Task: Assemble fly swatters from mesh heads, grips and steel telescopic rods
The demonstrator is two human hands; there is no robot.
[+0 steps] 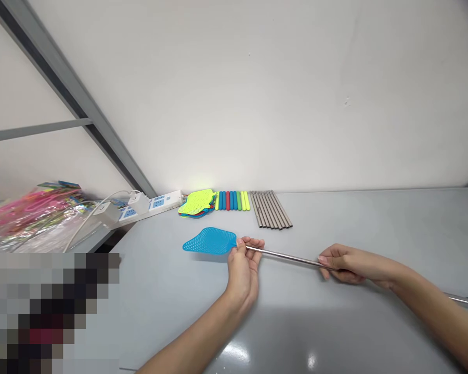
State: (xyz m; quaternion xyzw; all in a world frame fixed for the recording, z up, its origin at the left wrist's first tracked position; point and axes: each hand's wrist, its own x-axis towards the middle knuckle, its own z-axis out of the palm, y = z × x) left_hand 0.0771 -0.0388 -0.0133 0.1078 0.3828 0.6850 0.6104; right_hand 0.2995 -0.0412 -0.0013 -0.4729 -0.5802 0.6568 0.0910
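A grey table (159,311) spreads around the left hand (244,259), taken here as the clock's centre. A plastic-wrapped pink bundle (42,213) lies between 9 and 10 o'clock, a white power strip (169,200) at 10. The metal rod (288,256) runs out just past 3, where the right hand (345,265) has its fingers wrapped around it. Metal tubes (271,210) lie near 1. The left hand pinches the blue mesh head (210,241), toward 9, where it meets the rod. Stacked mesh heads (198,202) lie between 10 and 11, coloured sticks (232,200) near 12.
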